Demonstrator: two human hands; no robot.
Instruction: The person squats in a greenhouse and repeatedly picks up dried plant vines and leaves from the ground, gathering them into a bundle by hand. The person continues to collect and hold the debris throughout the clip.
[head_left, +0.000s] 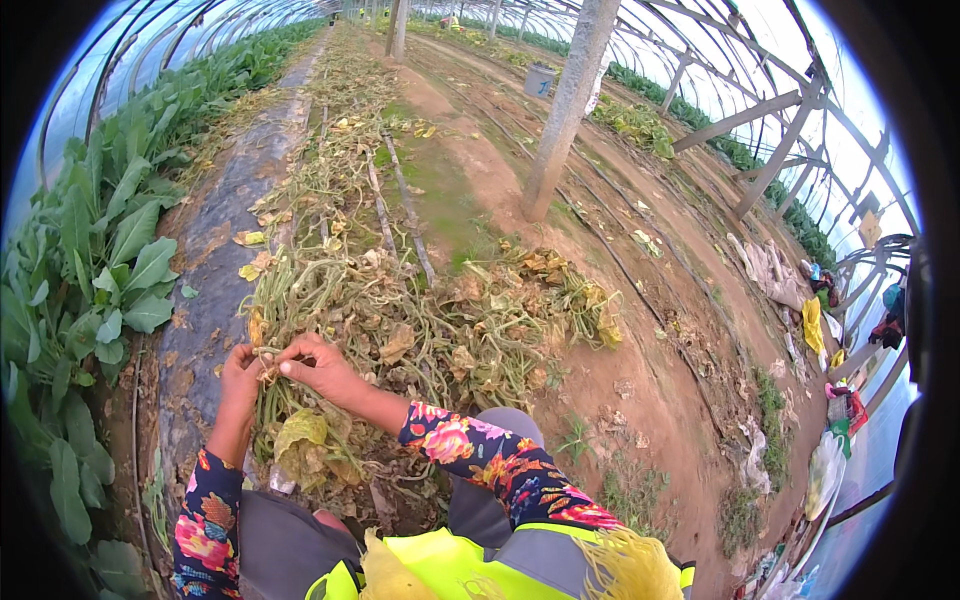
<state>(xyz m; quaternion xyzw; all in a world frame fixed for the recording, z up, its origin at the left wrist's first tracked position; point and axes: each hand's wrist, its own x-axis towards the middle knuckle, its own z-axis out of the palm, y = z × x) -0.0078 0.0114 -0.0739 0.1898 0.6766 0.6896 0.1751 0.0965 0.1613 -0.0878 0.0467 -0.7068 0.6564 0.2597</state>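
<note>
Close together at the left edge of a heap of wilted vines (450, 330), my left hand (241, 375) and my right hand (319, 366) pinch a twisted strand of vine stem (268, 361) between their fingertips. Below them hangs a bunch of green and dry stems (274, 420), with a large yellowing leaf (300, 439) beside it. More pale green stems (292, 292) spread just beyond my fingers. The strand's ends are partly hidden behind the fingers.
Black plastic mulch film (199, 375) runs along the left, beside a row of leafy green plants (127, 255). A concrete post (566, 112) rises ahead on the right. Drip hoses (622, 259) cross the soil. Bags and cloths (814, 322) lie along the right edge.
</note>
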